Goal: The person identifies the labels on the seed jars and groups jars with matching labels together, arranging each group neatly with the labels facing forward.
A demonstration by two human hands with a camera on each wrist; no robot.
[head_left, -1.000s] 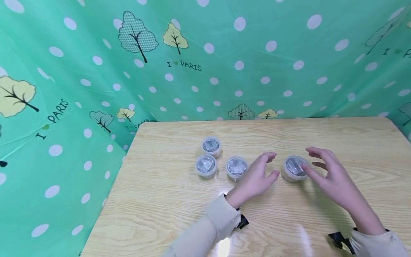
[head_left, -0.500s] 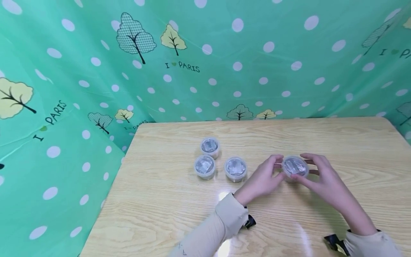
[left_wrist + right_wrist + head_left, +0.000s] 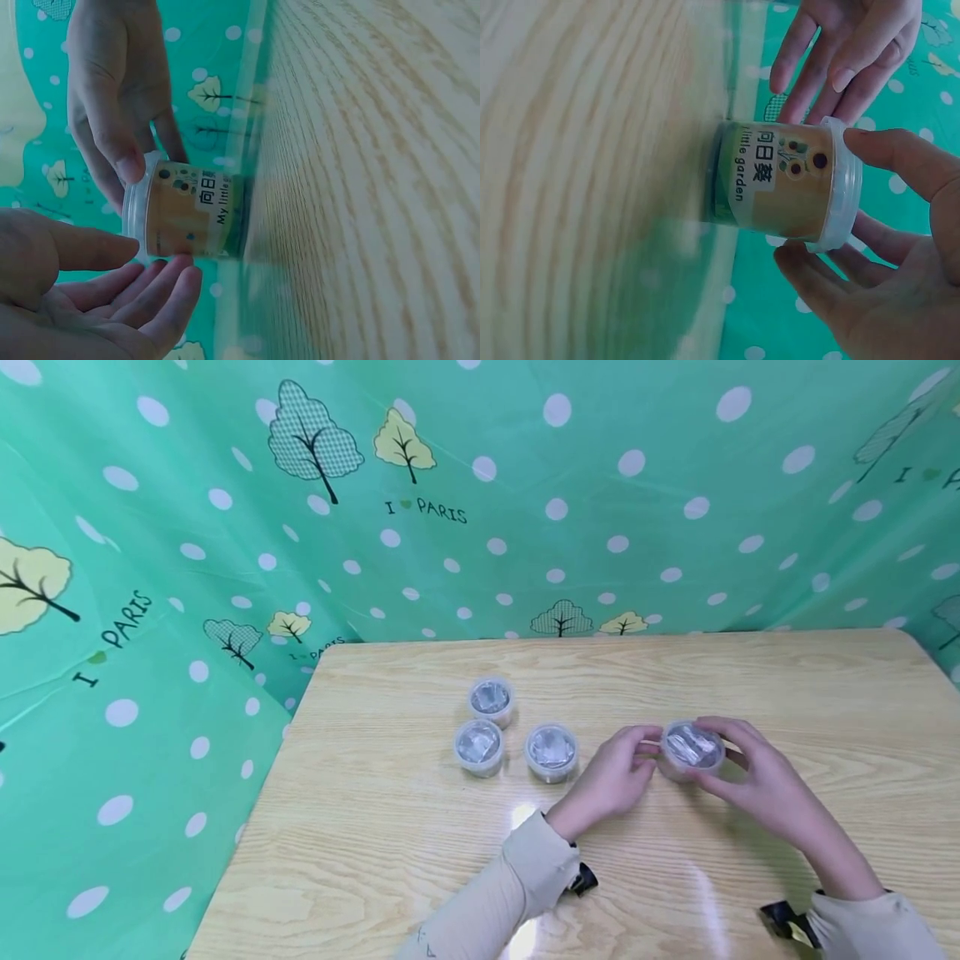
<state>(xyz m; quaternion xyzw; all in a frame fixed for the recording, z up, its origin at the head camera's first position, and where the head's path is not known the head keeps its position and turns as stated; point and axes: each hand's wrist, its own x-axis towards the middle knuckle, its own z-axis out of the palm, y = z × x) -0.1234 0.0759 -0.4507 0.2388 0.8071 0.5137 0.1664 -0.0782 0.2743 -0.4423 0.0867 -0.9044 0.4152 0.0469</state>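
An upright clear plastic cup [image 3: 692,752] with a lid stands at the right of the group. Its label shows sunflowers and reads "little garden" in the right wrist view, and a plastic packet shows under the lid. My right hand [image 3: 757,777] holds this cup by the lid's rim, thumb [image 3: 889,154] on one side and fingers on the other. Beside the cup's left side is my left hand [image 3: 618,772], its fingers [image 3: 161,300] loosely extended; contact there is hard to tell. Further left stand three similar lidded cups [image 3: 551,752], [image 3: 479,747], [image 3: 491,700].
All the cups are on a light wood-grain table [image 3: 360,827]. A green dotted cloth [image 3: 450,568] printed with trees hangs behind it and along the left. Black straps [image 3: 581,878] circle both wrists by the sleeves.
Both hands have come in to the right-hand cup. My right hand has taken hold of its lid, while my left thumb has drawn slightly back from the rim since half a second ago.
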